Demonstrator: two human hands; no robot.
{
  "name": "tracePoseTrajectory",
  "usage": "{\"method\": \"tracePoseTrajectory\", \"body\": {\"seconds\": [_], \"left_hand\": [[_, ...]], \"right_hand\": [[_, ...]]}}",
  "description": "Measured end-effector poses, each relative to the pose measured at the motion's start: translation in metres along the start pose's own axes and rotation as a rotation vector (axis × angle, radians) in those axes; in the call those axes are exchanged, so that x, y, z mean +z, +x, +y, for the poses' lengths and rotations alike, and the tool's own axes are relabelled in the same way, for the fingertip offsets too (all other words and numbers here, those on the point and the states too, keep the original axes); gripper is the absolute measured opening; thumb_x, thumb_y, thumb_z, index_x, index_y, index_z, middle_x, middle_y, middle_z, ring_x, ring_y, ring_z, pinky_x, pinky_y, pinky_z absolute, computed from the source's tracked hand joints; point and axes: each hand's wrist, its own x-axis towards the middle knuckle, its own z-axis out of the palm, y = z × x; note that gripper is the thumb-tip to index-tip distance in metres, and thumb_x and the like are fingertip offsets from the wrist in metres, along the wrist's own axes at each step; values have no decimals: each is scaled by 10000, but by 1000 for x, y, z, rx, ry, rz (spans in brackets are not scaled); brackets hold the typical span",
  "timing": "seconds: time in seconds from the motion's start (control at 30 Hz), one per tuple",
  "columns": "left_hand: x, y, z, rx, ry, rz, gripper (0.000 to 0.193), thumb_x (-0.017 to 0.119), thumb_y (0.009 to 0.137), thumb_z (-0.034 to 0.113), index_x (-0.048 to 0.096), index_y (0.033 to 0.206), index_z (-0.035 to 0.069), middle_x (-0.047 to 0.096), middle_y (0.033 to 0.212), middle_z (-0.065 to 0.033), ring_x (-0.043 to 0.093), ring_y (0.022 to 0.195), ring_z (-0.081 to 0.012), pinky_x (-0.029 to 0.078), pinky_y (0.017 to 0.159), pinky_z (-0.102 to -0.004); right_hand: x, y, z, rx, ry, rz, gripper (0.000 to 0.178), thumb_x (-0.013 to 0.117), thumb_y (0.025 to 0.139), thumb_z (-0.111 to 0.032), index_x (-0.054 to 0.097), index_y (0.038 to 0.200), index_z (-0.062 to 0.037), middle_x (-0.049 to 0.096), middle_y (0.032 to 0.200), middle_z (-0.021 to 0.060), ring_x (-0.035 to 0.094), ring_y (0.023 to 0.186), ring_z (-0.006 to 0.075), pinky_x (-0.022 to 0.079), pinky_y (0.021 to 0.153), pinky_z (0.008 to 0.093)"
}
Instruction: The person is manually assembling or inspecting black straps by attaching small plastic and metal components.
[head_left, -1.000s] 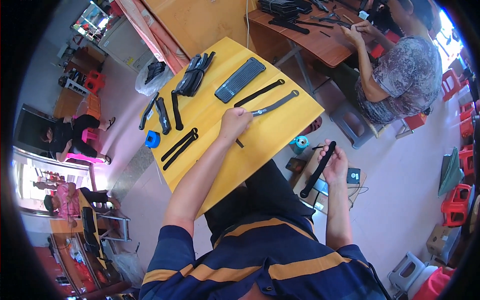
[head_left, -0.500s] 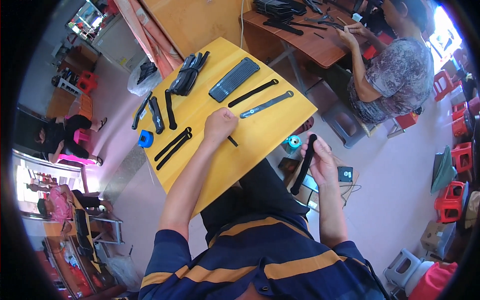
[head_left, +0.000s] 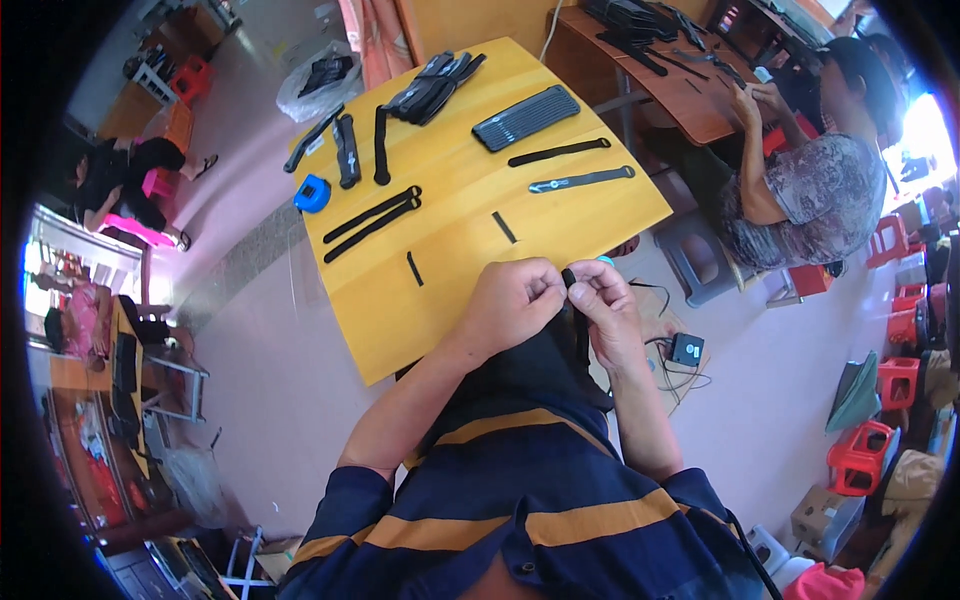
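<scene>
Left hand (head_left: 513,303) now beside right hand (head_left: 610,318), pinch grips on strap (head_left: 569,277) near table edge (head_left: 630,233)

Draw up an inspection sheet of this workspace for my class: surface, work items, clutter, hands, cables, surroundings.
Surface: yellow tabletop, straps laid out across it.
Work items: black strap at the hands; on the table, a looped pair, a single dark strap, a grey strap, a ribbed stack and a bundle.
Clutter: two short dark strips; a small blue object.
Left hand: fingertips at the black strap; exact grip hidden.
Right hand: pinches the black strap.
Cables: dark cables near a small black box, beyond the right hand.
Surroundings: co-worker seated at a brown table; red stools at right.
</scene>
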Motion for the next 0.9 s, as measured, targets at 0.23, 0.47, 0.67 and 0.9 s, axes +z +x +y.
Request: {"method": "tracePoseTrajectory", "body": {"seconds": [0.23, 0.47, 0.67, 0.9], "left_hand": [[-20, -19, 2, -3, -34, 70, 82, 690, 896, 34, 675, 819, 8, 548, 621, 70, 439, 549, 11, 335, 485, -209], [-27, -31, -2, -24, -182, 105, 80, 703, 846, 35, 684, 801, -28, 599, 594, -14, 506, 549, -41, 412, 499, -245], [-38, -40, -10, 7, -194, 65, 52, 700, 882, -8, 689, 833, -20, 619, 687, 50, 526, 596, 5, 395, 512, -190], [-44, -47, -11, 2, -202, 76, 52, 715, 871, 7, 695, 831, -21, 645, 689, 29, 555, 602, -3, 432, 525, -194]], "right_hand": [[19, -5, -2, 6, -127, -96, 272, 747, 890, 23, 667, 1146, -18, 680, 1082, 18, 650, 984, 102, 517, 909, 265], [39, -10, -12, -77, -295, -143, 187, 753, 866, 56, 706, 1033, -13, 664, 1032, 47, 636, 946, 116, 499, 854, 261], [46, -8, -9, -82, -300, -186, 160, 766, 849, 62, 704, 972, -20, 654, 993, 42, 616, 918, 110, 486, 827, 258], [48, -5, -7, -40, -293, -231, 164, 779, 840, 53, 701, 961, -25, 655, 987, 43, 615, 903, 108, 487, 815, 253]]}}
